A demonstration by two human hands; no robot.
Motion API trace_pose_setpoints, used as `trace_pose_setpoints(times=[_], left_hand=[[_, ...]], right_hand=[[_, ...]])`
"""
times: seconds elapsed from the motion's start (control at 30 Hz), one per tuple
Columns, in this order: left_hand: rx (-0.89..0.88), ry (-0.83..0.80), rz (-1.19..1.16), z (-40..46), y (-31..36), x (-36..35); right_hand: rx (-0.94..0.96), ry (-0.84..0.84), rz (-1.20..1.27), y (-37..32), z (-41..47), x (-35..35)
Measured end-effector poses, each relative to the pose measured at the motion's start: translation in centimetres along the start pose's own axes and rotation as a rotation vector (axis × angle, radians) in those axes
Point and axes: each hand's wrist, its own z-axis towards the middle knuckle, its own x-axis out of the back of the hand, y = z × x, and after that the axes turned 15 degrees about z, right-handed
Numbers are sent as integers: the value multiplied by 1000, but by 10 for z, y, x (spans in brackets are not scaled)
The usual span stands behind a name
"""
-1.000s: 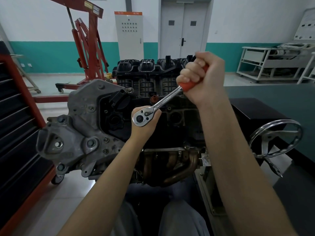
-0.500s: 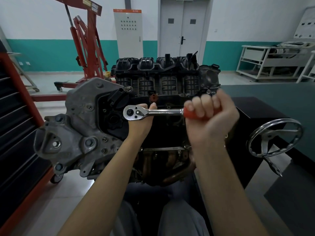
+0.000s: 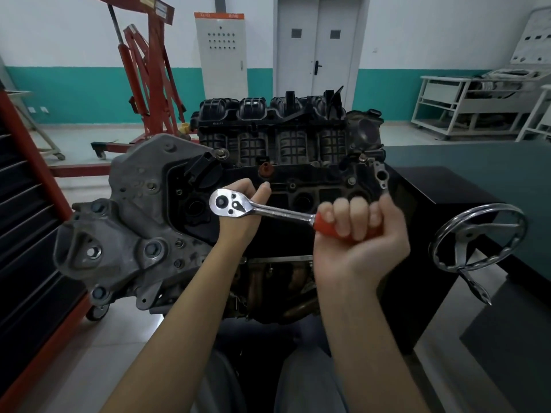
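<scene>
**Time to Pull**

The ratchet wrench (image 3: 268, 211) lies sideways in front of the engine (image 3: 298, 144). Its red handle (image 3: 321, 224) points right and a little down. The right hand (image 3: 357, 234) wraps tight around that handle. The left hand (image 3: 240, 226) holds the shiny head (image 3: 229, 203), closer to the engine.

Left hand (image 3: 238, 231), right hand (image 3: 360, 242) and forearms (image 3: 190, 308) bare; grey trousers (image 3: 307, 380)

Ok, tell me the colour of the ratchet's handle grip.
Orange-red; the ratchet handle grip shows best in the head view, inside the right hand.
</scene>
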Motion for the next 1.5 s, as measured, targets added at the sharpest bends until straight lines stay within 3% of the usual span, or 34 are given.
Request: trace_pose_setpoints(times=[0.17,0.43,0.7,0.8,0.93,1.2,1.5], left_hand=[[38,-21,-6,3,3,0],[63,-42,75,2,-1,-5],[-11,-49,-10,0,1,0],[-19,-38,-47,0,2,0],[19,-37,-10,4,1,-1],[38,-6,28,1,-5,-5],[13,-16,-5,2,-1,-4]], right_hand=[[-8,-44,-23,0,5,-3],[-328,-98,-281,4,83,-62],[-28,-20,-19,-3,8,-5],[1,-16,27,0,-13,6],[-34,-52,-57,-4,10,-9],[-321,-91,-277,6,79,-63],[0,27,18,-1,-9,0]])
